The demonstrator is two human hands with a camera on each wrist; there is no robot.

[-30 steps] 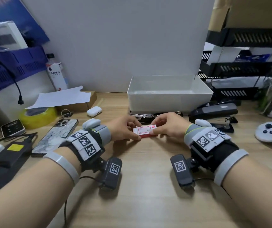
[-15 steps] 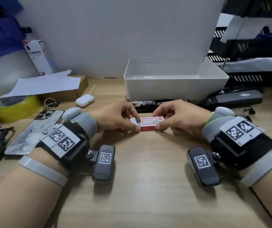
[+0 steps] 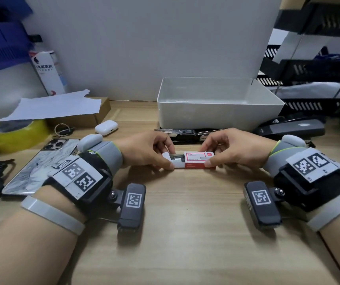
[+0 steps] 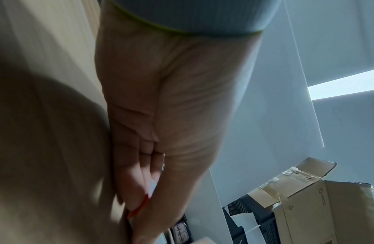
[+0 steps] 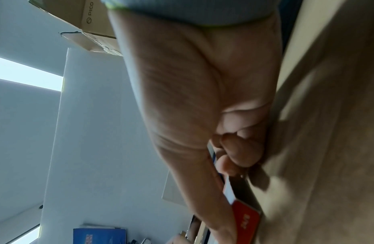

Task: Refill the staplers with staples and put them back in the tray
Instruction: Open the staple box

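Just two hands [image 3: 144, 153] [image 3: 233, 151], one staple box [image 3: 193, 160], two staplers [image 3: 187, 135] [image 3: 292, 127].

— Where are we sitting?

— We are looking at an office desk [image 3: 185, 233], wooden, backed by a white board [image 3: 165, 42].

— What is telling us that?

— Black letter trays [image 3: 317, 73] are stacking up at the right, a stapler [image 3: 292, 128] is lying beside a white tray [image 3: 216, 118], and a tape roll [image 3: 19, 132], a torn sheet [image 3: 54, 105], a phone [image 3: 41, 163] and an earbud case [image 3: 106, 127] are crowding the left. A cardboard box [image 4: 319, 204] is showing in the left wrist view.
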